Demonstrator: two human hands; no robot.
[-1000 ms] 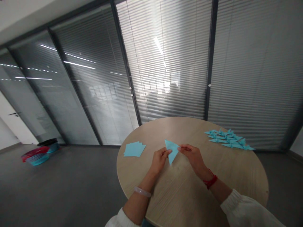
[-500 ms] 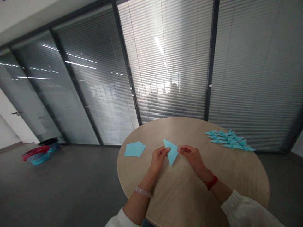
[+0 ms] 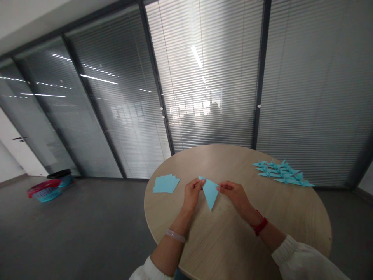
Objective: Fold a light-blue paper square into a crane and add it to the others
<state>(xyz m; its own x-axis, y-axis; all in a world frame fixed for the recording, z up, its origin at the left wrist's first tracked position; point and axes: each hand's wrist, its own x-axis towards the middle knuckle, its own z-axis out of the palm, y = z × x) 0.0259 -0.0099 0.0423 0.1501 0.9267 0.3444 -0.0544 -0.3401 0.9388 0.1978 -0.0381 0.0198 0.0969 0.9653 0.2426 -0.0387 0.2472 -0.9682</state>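
Glass partitions (image 3: pixel 210 77) with slatted blinds fill the far side of the room, and a round wood-grain tabletop (image 3: pixel 247 159) stands before them. Near its middle, a blue paper triangle (image 3: pixel 210 192) hangs point-down between the hands, which stand apart with the paper bridging them: the left hand (image 3: pixel 191 195) pinches its upper left corner, and the right hand (image 3: pixel 234 195) grips its upper right corner. What is done lies at 2 o'clock on the tabletop, a loose cluster of folded blue paper birds (image 3: pixel 281 173), too tangled to count exactly. What is left shows at 9 o'clock, a small stack of flat blue paper squares (image 3: pixel 166 184), still unfolded. The triangle itself is only partly folded, with no bird shape showing yet. Far off at 10 o'clock, a plastic basket (image 3: pixel 45 193) sits on the floor (image 3: pixel 87 225).
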